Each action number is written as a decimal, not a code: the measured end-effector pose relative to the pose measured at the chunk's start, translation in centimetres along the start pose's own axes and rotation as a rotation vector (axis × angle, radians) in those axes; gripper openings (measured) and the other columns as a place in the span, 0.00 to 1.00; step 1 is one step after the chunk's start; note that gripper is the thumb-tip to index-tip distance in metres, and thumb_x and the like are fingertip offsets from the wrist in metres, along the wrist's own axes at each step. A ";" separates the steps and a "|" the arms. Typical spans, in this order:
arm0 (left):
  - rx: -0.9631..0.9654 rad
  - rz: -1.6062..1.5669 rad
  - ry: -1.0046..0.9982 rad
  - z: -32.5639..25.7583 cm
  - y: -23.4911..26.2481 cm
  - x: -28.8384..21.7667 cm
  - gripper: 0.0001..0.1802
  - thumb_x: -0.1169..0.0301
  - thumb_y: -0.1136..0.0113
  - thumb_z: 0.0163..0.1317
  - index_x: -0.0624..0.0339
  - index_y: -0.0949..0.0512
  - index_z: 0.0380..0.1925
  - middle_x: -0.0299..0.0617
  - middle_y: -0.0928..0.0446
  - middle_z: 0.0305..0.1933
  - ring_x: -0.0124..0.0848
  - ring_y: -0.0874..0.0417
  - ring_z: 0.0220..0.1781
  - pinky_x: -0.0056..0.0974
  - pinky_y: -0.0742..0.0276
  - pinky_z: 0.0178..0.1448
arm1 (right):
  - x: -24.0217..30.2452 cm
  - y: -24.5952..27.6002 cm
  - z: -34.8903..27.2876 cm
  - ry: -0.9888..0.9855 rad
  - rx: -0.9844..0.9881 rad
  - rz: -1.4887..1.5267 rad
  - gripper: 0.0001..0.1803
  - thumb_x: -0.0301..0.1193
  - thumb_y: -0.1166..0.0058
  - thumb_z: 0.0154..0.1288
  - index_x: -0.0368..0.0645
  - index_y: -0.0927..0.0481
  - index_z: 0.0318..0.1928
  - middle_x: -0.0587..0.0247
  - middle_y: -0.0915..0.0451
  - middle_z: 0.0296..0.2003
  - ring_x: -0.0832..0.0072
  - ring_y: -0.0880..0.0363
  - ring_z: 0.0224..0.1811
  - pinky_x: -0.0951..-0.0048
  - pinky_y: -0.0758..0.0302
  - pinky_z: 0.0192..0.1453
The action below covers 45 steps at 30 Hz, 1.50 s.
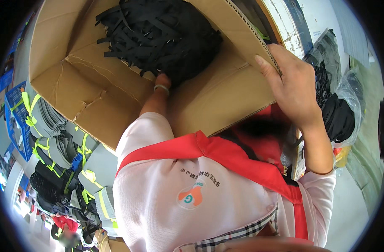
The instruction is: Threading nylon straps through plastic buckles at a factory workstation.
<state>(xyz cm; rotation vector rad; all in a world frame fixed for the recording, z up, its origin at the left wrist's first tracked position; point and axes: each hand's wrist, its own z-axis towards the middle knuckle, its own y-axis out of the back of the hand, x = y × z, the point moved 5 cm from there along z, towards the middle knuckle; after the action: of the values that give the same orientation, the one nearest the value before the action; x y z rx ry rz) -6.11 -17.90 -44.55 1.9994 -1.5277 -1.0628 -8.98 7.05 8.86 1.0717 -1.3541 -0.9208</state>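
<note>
Right hand [295,90] fingers clamp the cardboard box [95,80] flap at 2 o'clock. Left hand [162,80] is buried in black straps [158,33] at 12 o'clock; grip state indeterminate. Keep the flap steady while reaching.

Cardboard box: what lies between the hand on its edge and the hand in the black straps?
Head view: only a bare flap of the cardboard box lies between the right hand and the left hand.

The brown cardboard box [95,84] sits tilted and open, its flaps creased and torn. A tangled heap of black straps [158,33] fills it. One flap stands up at the right.
</note>
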 end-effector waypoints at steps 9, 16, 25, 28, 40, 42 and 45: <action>0.125 0.195 -0.161 0.0 -4.0 0.0 0.12 0.69 0.43 0.54 0.66 0.19 0.34 0.58 0.19 0.40 0.52 0.17 0.43 0.52 0.23 0.53 | 0.1 -0.6 0.4 0.050 -0.006 -0.026 0.09 0.31 0.45 0.63 0.38 0.29 0.34 0.52 0.26 0.27 0.50 0.25 0.31 0.57 0.29 0.30; -0.176 0.207 -0.151 4.0 -5.8 -1.6 0.19 0.57 0.48 0.58 0.58 0.16 0.36 0.51 0.20 0.46 0.44 0.22 0.52 0.42 0.34 0.65 | -1.1 -1.3 -0.4 -0.018 0.020 -0.064 0.08 0.31 0.46 0.63 0.39 0.29 0.35 0.53 0.25 0.28 0.51 0.24 0.32 0.58 0.28 0.31; -0.235 -0.297 -0.013 8.9 -7.1 5.1 0.21 0.56 0.52 0.62 0.54 0.21 0.49 0.39 0.20 0.52 0.41 0.20 0.52 0.40 0.29 0.60 | 1.2 0.1 0.5 0.084 -0.009 -0.008 0.08 0.31 0.47 0.64 0.40 0.28 0.35 0.55 0.24 0.29 0.53 0.23 0.32 0.59 0.27 0.32; -0.454 -0.687 0.116 8.5 -3.0 9.8 0.22 0.56 0.55 0.64 0.53 0.21 0.50 0.36 0.19 0.52 0.40 0.18 0.51 0.38 0.25 0.56 | 2.0 1.3 0.2 0.130 -0.045 0.021 0.08 0.31 0.47 0.64 0.40 0.28 0.36 0.54 0.23 0.29 0.53 0.23 0.32 0.59 0.27 0.33; -0.265 0.318 -0.115 13.3 12.2 7.2 0.15 0.59 0.48 0.58 0.51 0.15 0.36 0.43 0.17 0.43 0.43 0.16 0.47 0.41 0.20 0.50 | -1.6 -4.6 5.9 0.121 -0.228 -0.023 0.12 0.35 0.51 0.66 0.40 0.23 0.43 0.51 0.19 0.36 0.53 0.20 0.38 0.56 0.24 0.42; -0.209 0.391 -0.176 14.4 14.0 5.2 0.14 0.61 0.46 0.57 0.54 0.16 0.36 0.46 0.17 0.44 0.44 0.17 0.49 0.41 0.21 0.52 | -2.9 -5.6 7.1 0.062 -0.201 -0.041 0.13 0.35 0.51 0.66 0.40 0.23 0.44 0.51 0.18 0.36 0.53 0.20 0.38 0.56 0.24 0.43; -0.120 0.244 -0.091 14.6 14.8 -1.4 0.13 0.65 0.44 0.56 0.57 0.16 0.37 0.51 0.19 0.46 0.47 0.18 0.51 0.42 0.22 0.55 | -6.4 -8.0 7.5 -0.040 -0.195 -0.055 0.13 0.37 0.51 0.66 0.41 0.23 0.43 0.50 0.18 0.37 0.52 0.20 0.39 0.55 0.24 0.43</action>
<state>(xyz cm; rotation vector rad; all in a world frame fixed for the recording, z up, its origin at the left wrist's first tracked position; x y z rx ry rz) -26.82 -19.41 -42.76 1.6561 -1.6621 -1.1270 -16.00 10.46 -1.14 0.9494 -1.2441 -1.0966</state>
